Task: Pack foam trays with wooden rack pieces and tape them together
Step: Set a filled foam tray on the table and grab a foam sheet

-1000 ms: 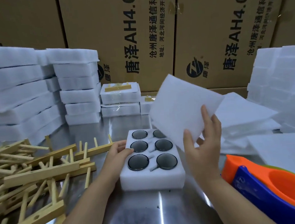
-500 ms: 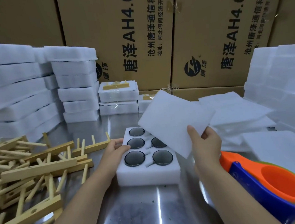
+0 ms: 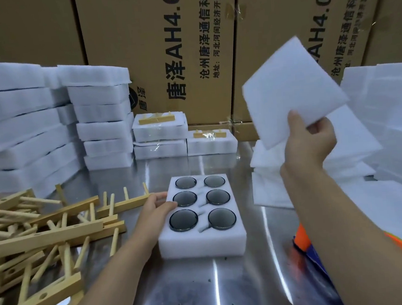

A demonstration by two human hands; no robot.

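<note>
One foam tray [image 3: 202, 246] sits mid-frame on the counter [image 3: 206, 291], holding six dark round discs [image 3: 183, 220] (two columns of three) — left hand [image 3: 156, 211] rests on its left edge, right hand [image 3: 312, 141] pinches one foam sheet [image 3: 291, 90], upper right.

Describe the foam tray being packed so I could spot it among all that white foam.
Start at the shiny steel table in front of the cardboard boxes. At its middle, touched by the left hand, lies one foam tray. Only it shows six dark round discs in open pockets.
</note>
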